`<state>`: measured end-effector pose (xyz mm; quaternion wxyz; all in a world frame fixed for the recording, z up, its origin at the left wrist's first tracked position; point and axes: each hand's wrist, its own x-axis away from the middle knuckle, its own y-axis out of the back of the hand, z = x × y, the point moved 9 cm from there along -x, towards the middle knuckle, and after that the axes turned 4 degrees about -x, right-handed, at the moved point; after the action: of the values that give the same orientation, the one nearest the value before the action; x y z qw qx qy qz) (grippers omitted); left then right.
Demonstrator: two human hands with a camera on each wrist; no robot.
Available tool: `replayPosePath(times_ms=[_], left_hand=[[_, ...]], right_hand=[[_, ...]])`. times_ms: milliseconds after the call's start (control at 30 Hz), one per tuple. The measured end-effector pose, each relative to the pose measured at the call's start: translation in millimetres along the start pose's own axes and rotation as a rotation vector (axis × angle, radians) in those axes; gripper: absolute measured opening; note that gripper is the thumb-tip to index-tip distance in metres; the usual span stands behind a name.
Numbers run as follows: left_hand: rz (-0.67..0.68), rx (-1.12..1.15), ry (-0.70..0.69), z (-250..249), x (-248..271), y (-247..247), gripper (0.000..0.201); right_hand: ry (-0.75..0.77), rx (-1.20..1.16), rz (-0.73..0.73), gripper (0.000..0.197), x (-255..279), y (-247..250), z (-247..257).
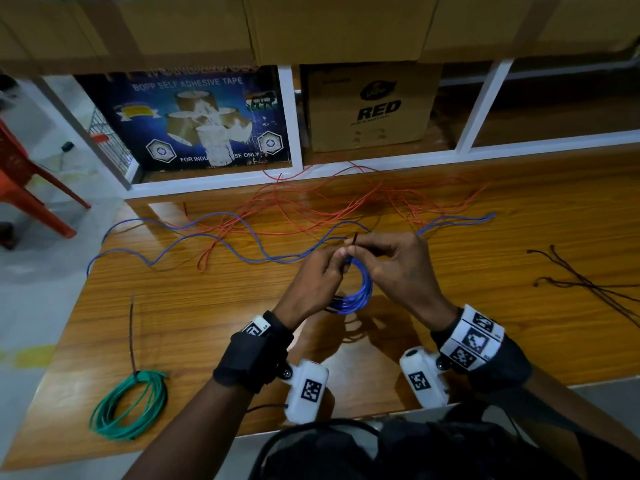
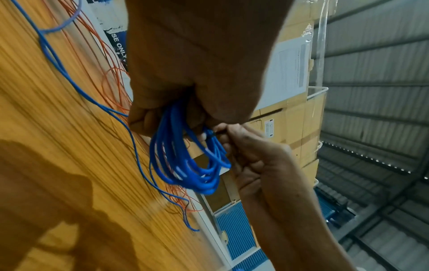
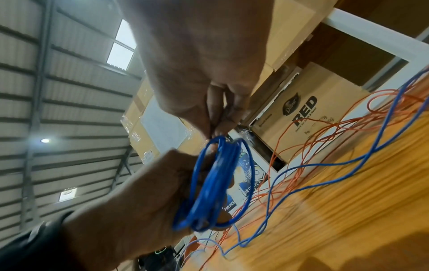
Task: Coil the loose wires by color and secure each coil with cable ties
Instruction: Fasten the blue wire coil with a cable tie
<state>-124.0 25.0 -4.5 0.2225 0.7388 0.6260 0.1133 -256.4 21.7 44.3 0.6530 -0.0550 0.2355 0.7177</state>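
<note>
Above the middle of the wooden table [image 1: 485, 323], my left hand [image 1: 334, 261] grips a coil of blue wire [image 1: 362, 292] by its upper part, so the loops hang down. My right hand [image 1: 355, 249] pinches a thin dark tie [image 1: 354, 238] at the top of that coil. In the left wrist view the blue coil [image 2: 185, 165] hangs from my left hand [image 2: 162, 117], and the right fingertips [image 2: 228, 131] meet it at the tie. The coil's loose blue tail [image 1: 207, 237] snakes away to the left. Loose orange-red wire [image 1: 329, 202] lies tangled behind. A green coil [image 1: 128, 407], bound with a dark tie, rests front left.
Spare dark ties [image 1: 588, 285] lie on the table at the right. Cardboard boxes [image 1: 370, 105] fill a white shelf frame along the table's back edge. A red plastic chair [image 1: 24, 181] stands on the floor beyond the left edge.
</note>
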Motion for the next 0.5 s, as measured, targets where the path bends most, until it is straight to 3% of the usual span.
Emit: replayPosePath(times_ms=[133,267,367,500], left_hand=[[0.006,0.255,0.173,16,10,10,0.04],[-0.046,0.392,0.286,29,22,25,0.041],[-0.063,0.402,0.35,44,37,35,0.042],[-0.095,0.301,0.352,48,59,54,0.043]], right_hand=[[-0.287,-0.265,0.089,0.025,3,-13,-37],[-0.547,-0.417,0.315,0.029,28,-49,-48],[-0.598,-0.444,0.409,0.031,38,-65,-47],[-0.608,-0.409,0.417,0.04,40,-87,-53]])
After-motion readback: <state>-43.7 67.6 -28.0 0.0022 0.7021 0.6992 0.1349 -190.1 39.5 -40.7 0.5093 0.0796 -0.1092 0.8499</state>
